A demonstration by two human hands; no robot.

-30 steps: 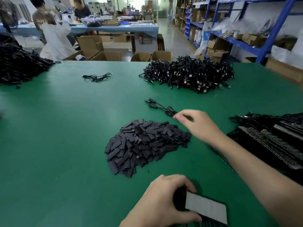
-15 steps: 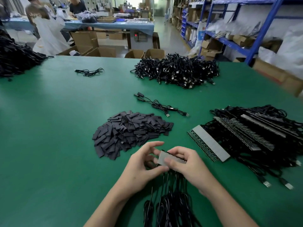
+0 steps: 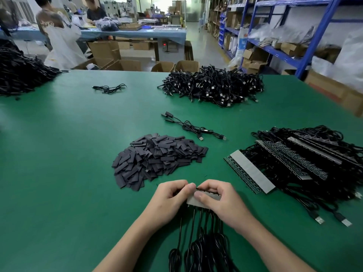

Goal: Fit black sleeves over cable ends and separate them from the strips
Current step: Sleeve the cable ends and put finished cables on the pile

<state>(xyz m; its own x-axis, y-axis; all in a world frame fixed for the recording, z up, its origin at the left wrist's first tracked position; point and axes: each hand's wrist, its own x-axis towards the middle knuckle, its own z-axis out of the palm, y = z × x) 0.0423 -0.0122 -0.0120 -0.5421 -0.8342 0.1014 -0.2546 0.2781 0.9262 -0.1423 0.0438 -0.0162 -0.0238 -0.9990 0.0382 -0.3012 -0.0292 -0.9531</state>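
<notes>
Strip [image 3: 193, 202] pinched at its left edge between both hands

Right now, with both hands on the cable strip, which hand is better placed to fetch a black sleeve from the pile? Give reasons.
Probably the left hand: the pile of black sleeves lies ahead and left of it, while the right hand pinches the cable strip and could hold it alone.

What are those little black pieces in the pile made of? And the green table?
The black sleeves look like thin rubber or plastic tubing pressed flat: dull, dark grey, some slightly curled. The table seems covered with a smooth green mat, maybe rubber or vinyl; it shows soft light patches.
</notes>
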